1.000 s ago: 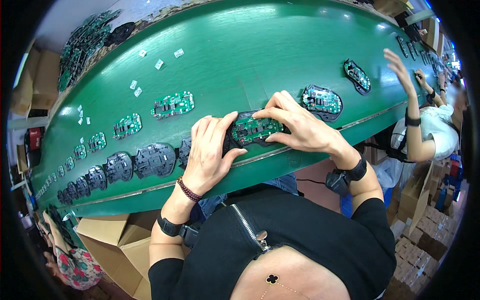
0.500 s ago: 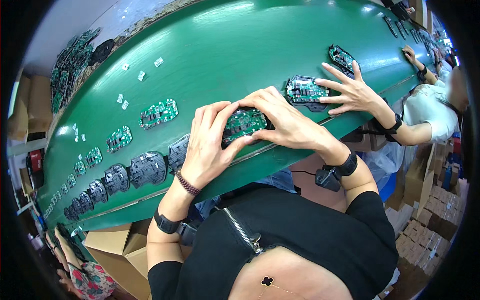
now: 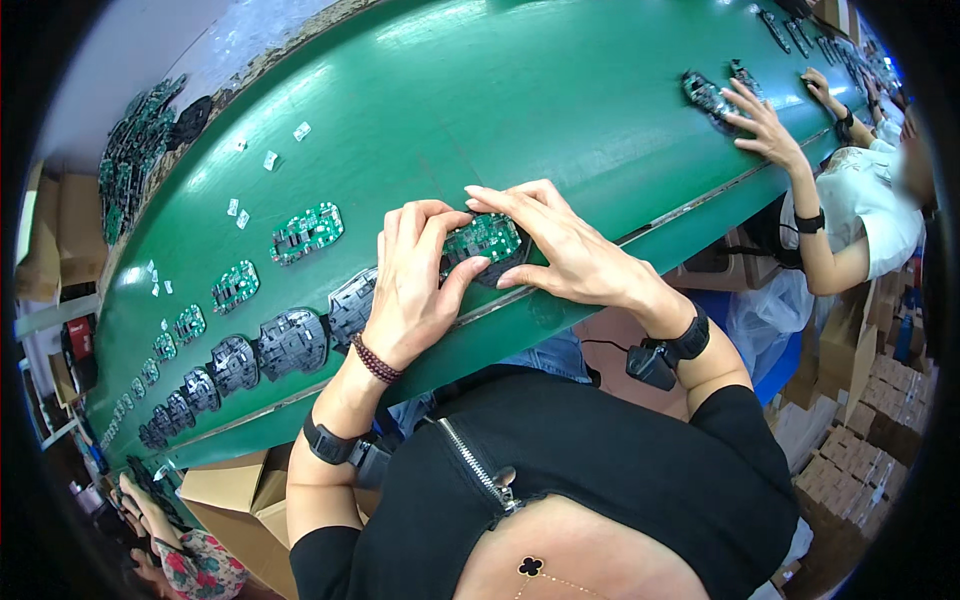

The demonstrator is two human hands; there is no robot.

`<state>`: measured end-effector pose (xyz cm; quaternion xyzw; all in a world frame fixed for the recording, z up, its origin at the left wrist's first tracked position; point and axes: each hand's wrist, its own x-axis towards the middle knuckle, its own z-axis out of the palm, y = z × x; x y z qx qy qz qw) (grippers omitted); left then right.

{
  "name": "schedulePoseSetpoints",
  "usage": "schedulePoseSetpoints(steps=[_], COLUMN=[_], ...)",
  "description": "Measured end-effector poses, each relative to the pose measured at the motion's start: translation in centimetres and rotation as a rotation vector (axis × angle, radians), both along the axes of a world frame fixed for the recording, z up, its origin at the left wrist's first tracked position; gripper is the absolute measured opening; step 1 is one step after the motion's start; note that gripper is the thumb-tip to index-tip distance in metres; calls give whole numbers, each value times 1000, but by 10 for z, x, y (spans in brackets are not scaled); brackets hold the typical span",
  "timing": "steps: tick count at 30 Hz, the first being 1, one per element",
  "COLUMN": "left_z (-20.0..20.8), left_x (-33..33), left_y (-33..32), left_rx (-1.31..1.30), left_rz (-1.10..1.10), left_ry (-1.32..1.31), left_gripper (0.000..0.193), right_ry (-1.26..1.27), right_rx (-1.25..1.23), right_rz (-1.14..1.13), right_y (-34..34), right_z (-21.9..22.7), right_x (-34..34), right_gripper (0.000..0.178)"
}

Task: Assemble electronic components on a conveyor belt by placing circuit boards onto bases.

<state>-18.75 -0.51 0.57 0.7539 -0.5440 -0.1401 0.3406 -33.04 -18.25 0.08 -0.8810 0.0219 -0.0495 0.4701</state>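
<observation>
A green circuit board lies over a black plastic shell at the near edge of the green table, between my two hands. My left hand is closed on the board's left end, thumb along its near side. My right hand curves round the right side, with fingers at the far edge and thumb at the near edge of the shell. Much of the shell is hidden under the board and my fingers. Left of my hands, a row of black shells lies below a row of circuit boards.
Small white pieces are scattered on the green table. A heap of boards is at the far left. On the right, a co-worker's hand is at a board in its shell. An open carton stands below the table.
The co-worker's hand and the shelled boards beside it have moved away to the far right. My right fingers have shifted, and more of the shell shows at the board's lower right.
</observation>
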Motion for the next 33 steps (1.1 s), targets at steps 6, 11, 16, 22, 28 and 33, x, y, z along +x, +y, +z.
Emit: schedulePoseSetpoints(steps=[6,11,16,22,28,33], left_z=[0,3,0,0,13,20], left_x=[2,-1,-2,-7,13,13], left_y=[2,-2,-3,-5,6,0], left_rx=[10,22,67,39,60,59], left_rz=[-17,30,22,46,116,131], left_ry=[-13,6,-45,-25,46,393], left_gripper=[43,43,41,43,28,20], right_ry=[-31,-10,-6,-34,-228,62], right_rx=[5,10,-69,-136,-74,379], right_rz=[-6,-23,-54,-4,-43,-127], right_y=[2,3,5,1,10,15], right_z=[-5,-4,-4,2,-2,22], right_x=[0,0,-3,-3,-7,3], right_gripper=[94,94,91,91,94,45])
